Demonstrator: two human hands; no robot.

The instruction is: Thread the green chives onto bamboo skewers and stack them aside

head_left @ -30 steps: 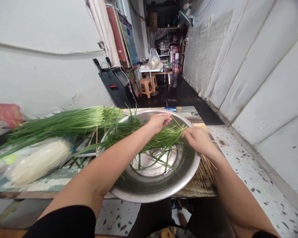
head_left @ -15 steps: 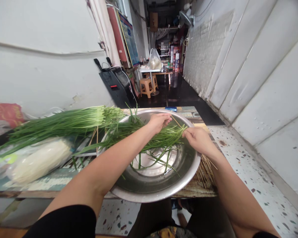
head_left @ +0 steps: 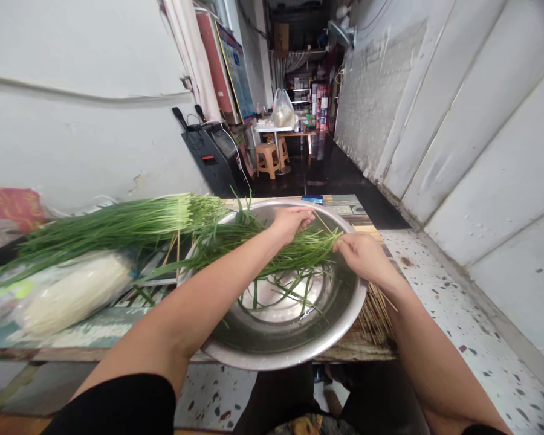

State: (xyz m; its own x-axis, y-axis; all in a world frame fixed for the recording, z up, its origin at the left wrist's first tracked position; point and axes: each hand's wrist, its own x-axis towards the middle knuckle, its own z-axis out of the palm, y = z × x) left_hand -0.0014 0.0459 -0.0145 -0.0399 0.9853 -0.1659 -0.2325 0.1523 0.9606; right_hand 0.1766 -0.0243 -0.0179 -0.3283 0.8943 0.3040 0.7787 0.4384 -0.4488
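A wide steel basin (head_left: 299, 356) holds loose green garlic chives (head_left: 281, 257), with a few stray leaves lower on its bottom. Over the far side of the basin, my left hand (head_left: 292, 222) is closed on one end of a thin bamboo skewer (head_left: 323, 221). The skewer slants down toward the chive ends at my right hand (head_left: 360, 252). At the basin's right rim that hand pinches the pale stem ends of the chives. Exactly how skewer and stems meet is hidden by the fingers.
A large bundle of chives (head_left: 118, 220) lies left of the basin, behind a plastic-wrapped pale package (head_left: 75, 296). Several bamboo skewers (head_left: 374, 317) rest on the table to the right, partly under my right forearm. A blue object (head_left: 312, 199) sits behind the basin.
Almost nothing differs. Both hands keep their places and their hold on the skewer and the chives.
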